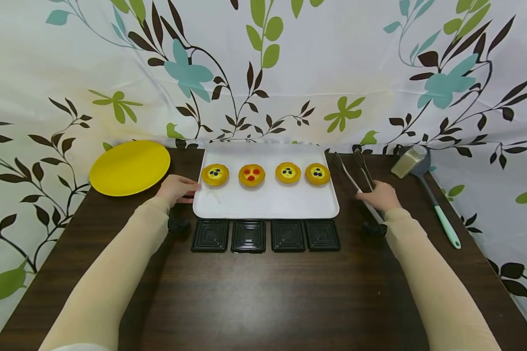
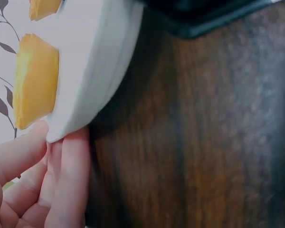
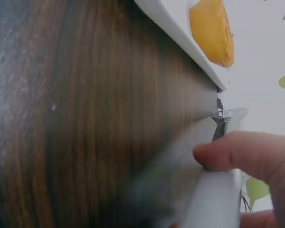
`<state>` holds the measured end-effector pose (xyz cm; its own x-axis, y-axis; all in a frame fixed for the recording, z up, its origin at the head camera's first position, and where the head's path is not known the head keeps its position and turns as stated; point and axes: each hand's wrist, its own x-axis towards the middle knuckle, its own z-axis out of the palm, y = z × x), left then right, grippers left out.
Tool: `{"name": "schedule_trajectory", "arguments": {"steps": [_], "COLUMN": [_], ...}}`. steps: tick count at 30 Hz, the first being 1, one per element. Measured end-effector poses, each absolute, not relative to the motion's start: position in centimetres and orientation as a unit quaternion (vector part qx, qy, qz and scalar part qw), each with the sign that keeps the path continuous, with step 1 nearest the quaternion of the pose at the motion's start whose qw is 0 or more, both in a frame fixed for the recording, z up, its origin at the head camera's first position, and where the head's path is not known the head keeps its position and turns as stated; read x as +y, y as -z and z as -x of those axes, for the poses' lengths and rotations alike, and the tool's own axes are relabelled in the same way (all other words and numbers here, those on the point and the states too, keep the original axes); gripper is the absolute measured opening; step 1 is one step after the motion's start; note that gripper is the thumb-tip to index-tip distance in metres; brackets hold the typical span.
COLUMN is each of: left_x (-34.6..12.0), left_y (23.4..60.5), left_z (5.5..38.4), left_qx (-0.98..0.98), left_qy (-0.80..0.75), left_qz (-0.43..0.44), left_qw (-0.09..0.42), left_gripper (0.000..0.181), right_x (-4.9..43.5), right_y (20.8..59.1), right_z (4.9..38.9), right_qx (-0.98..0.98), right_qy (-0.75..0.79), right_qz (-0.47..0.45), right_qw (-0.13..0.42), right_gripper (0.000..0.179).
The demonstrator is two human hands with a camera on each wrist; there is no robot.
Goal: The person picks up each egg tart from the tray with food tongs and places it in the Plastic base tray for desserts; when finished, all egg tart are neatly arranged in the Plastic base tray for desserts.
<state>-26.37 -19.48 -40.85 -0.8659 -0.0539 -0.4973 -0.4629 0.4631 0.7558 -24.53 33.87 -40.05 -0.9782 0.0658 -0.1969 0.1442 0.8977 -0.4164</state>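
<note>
My left hand (image 1: 176, 189) pinches the left edge of a white rectangular tray (image 1: 265, 204), thumb on the rim and fingers beneath, as the left wrist view shows. Several yellow egg tarts stand in a row on it: one tart (image 1: 252, 175) has red dots, the others, such as the leftmost tart (image 1: 215, 175), dark blue ones. To the right of the tray, my right hand (image 1: 381, 196) grips metal tongs (image 1: 350, 177) by the handles. Their tips point to the back of the table and stand apart with nothing between them. The right wrist view is partly blurred.
Several square black plastic holders (image 1: 248, 237) lie in a row before the tray. A yellow plate (image 1: 130, 168) sits at the back left. On the right lie a spatula (image 1: 443, 222) with a pale green handle and a small shaker jar (image 1: 408, 162). Patterned cloth hangs behind the dark wooden table (image 1: 263, 302).
</note>
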Motion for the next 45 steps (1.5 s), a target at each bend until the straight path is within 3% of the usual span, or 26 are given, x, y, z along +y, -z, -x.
{"name": "schedule_trajectory", "arguments": {"steps": [12,17,24,30,45], "left_x": [-19.6,-19.6,-19.6,-19.5,-19.4], "left_y": [40.6,40.8,40.7,40.5,40.7], "left_z": [26.6,26.7,26.7,26.6,26.7], "left_qx": [0.833,0.835,0.835,0.835,0.830], "left_qy": [-0.488,-0.485,-0.484,-0.484,-0.489], "left_qz": [0.149,0.149,0.149,0.151,0.165], "left_qw": [0.214,0.214,0.214,0.214,0.213], "left_gripper": [0.046,0.045,0.045,0.045,0.044], "right_x": [35.8,36.2,36.3,35.7,34.1], "right_y": [39.7,39.4,38.5,38.4,39.6], "right_z": [22.5,21.2,19.3,18.3,19.5], "right_qx": [0.962,0.958,0.959,0.974,0.987], "right_qy": [0.255,0.273,0.277,0.226,0.159], "right_qz": [-0.089,-0.083,-0.057,-0.021,0.020], "right_qw": [0.024,0.008,0.016,0.023,0.018], "right_gripper": [0.078,0.085,0.095,0.092,0.088]}}
